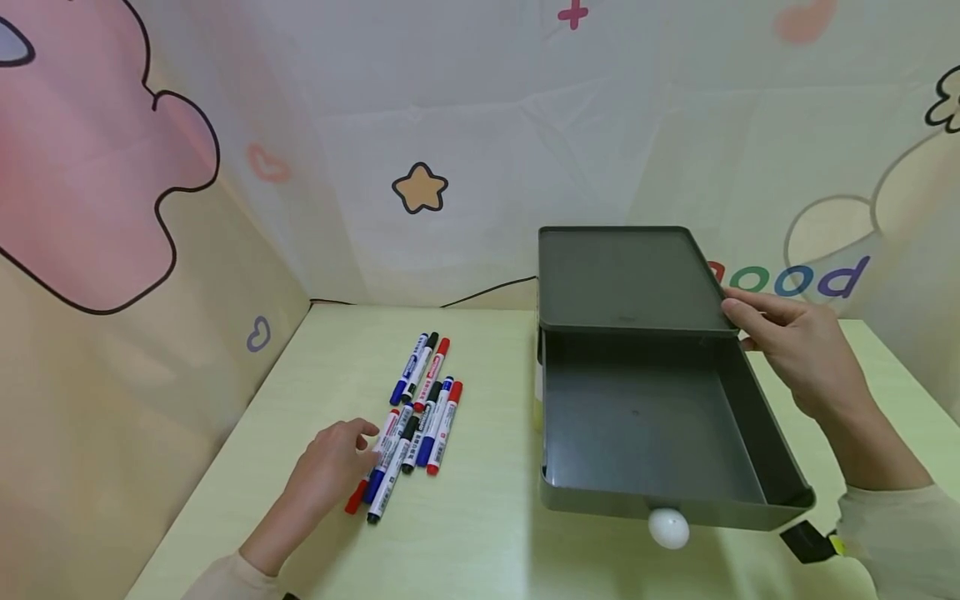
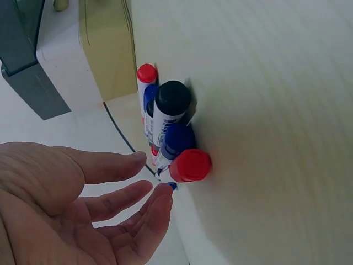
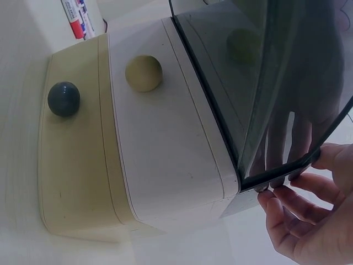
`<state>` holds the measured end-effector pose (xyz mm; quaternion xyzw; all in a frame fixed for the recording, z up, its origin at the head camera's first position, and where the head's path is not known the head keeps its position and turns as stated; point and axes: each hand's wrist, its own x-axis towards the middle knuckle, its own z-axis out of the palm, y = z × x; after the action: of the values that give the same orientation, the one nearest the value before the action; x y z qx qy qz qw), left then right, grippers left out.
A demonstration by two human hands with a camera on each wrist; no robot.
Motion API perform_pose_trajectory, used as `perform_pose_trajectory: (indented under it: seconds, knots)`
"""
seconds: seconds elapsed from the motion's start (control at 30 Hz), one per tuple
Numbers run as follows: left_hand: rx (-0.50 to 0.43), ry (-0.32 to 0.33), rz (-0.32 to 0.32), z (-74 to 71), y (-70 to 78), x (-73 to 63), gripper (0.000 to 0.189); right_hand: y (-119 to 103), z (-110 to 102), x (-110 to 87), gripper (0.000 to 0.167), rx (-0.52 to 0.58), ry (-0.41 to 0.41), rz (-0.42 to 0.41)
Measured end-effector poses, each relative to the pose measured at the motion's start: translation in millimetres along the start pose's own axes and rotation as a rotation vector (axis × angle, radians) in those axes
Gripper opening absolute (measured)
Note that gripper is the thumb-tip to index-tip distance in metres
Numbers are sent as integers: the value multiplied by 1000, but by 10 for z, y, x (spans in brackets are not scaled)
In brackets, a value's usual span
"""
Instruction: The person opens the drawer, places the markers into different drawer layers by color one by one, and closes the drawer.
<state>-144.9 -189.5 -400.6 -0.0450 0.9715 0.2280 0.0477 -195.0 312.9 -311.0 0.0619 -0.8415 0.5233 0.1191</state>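
Several whiteboard markers (image 1: pixel 423 417) with red, blue and black caps lie in two loose rows on the table. Beside the near row is my left hand (image 1: pixel 326 462), thumb and fingers apart. The left wrist view shows its fingertips close to a red-capped marker (image 2: pixel 190 165), nothing held. To the right, a grey drawer (image 1: pixel 637 417) with a white round knob (image 1: pixel 668 528) is pulled out from a small drawer unit (image 1: pixel 622 275). My right hand (image 1: pixel 806 354) grips the unit's right front edge, thumb on top; some fingers are hidden in the head view.
Below the grey drawer, a white drawer (image 3: pixel 165 138) and a yellow drawer (image 3: pixel 77 160) are closed. A black cable (image 1: pixel 487 292) runs along the table's back edge. A printed cloth (image 1: pixel 480 167) hangs behind the table (image 1: pixel 465 542).
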Motion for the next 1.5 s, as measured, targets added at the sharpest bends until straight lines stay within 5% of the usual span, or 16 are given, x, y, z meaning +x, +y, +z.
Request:
perform_pose_trajectory:
  seconds: [1.5]
  knots:
    - [164,11,15,71,-148,42,36,34,-11,7,51,-5,3,-8]
